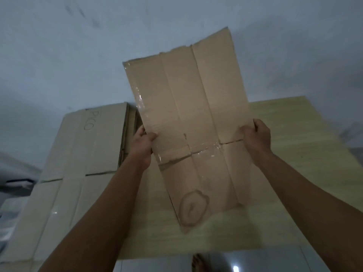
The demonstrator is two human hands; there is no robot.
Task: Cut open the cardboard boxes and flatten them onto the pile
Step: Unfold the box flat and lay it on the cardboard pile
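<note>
1. Pale grey wall [59,55] fills the upper part of your view, and below it a light wood-grain table [294,124] runs toward you, ending at a glossy tiled floor [265,260] where a bare foot [197,261] shows.
2. You hold a flattened cardboard box [188,118] up above the table, tilted so its far end leans up and to the right against the wall behind it.
3. Your left hand [142,146] grips the sheet's left edge, thumb laid across the near face and the other fingers hidden behind the cardboard.
4. Your right hand [257,136] grips the right edge at about the same height, thumb on the near face, fingers curled round the edge to the back.
5. Both forearms reach forward and upward from the bottom corners of the view, well apart, wrists bent slightly inward toward the sheet.
6. Clear tape [204,150] crosses the sheet between your hands and also runs along its left edge, catching the light.
7. A ring-shaped brown stain [193,208] marks the lower flap, near the corner closest to you.
8. To the left, a pile of flattened boxes [74,173] lies on the table, the top sheet bearing handwritten letters [90,120] that are too faint to read.
</note>
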